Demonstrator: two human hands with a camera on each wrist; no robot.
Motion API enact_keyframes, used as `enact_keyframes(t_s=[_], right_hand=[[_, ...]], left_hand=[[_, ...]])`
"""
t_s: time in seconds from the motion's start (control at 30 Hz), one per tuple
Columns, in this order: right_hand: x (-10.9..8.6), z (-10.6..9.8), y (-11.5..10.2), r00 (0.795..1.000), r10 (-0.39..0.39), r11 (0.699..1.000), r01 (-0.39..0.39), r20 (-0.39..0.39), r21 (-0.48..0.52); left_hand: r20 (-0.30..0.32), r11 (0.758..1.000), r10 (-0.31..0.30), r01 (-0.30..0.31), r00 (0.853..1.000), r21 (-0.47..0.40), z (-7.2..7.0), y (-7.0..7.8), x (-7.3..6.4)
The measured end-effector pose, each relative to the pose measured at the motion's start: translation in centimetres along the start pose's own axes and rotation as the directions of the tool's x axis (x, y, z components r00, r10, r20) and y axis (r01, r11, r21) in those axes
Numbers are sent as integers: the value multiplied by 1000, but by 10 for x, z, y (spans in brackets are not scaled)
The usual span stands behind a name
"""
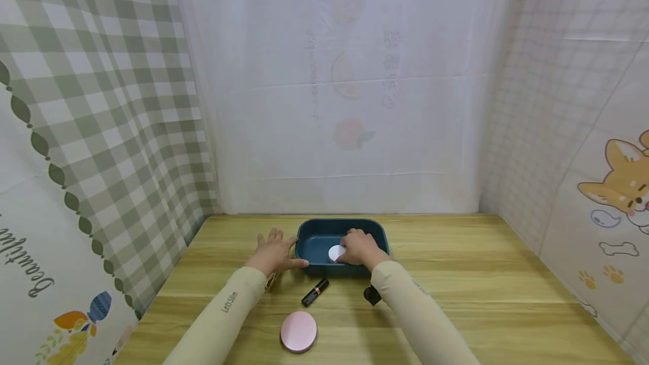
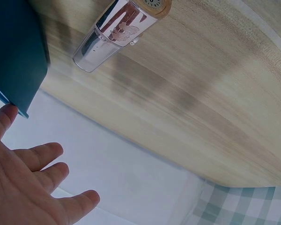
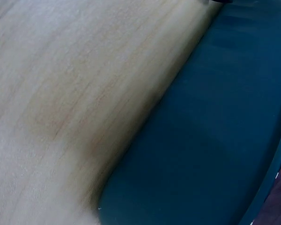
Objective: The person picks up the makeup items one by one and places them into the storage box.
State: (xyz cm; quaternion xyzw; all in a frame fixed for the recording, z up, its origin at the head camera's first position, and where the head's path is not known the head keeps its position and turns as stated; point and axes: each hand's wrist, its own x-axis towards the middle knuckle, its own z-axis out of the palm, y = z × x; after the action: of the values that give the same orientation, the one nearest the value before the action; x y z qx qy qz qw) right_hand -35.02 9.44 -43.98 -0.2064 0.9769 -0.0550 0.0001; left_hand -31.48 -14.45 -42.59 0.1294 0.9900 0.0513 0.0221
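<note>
A dark teal bin [image 1: 324, 270] stands on the wooden table. My left hand [image 1: 274, 255] is at its left side, fingers spread, with a fingertip right at the rim in the left wrist view. Inside the bin, my right hand [image 1: 360, 248] pinches a white round disc [image 1: 335, 252] at its edge. The right wrist view shows the bin's outer wall [image 3: 192, 126], and that hand is hidden there. Close by my left wrist lies a small tube [image 2: 124, 28] with a clear end and a gold end.
In front of the bin lie a black tube [image 1: 315, 292] with a copper band and a pink round compact [image 1: 298, 332]. A small black object [image 1: 372, 295] sits beside the right forearm. Cloth hangs on the left, back and right of the table [image 1: 446, 297].
</note>
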Motion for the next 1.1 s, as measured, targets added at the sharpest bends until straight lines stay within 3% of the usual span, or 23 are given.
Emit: enact_keyframes(t_s=[0.23, 0.7, 1.1], right_hand=[[-1, -1, -2, 1000, -17, 1000, 16, 17, 19], [-1, -2, -1, 996, 31, 996, -37, 81, 82], [-7, -12, 4, 998, 18, 996, -23, 54, 85]], left_hand=[[6, 1000, -5, 5, 1000, -4, 0, 1, 0], [7, 1000, -8, 8, 1000, 0, -1, 2, 0], [-6, 1000, 3, -3, 1000, 22, -3, 3, -2]])
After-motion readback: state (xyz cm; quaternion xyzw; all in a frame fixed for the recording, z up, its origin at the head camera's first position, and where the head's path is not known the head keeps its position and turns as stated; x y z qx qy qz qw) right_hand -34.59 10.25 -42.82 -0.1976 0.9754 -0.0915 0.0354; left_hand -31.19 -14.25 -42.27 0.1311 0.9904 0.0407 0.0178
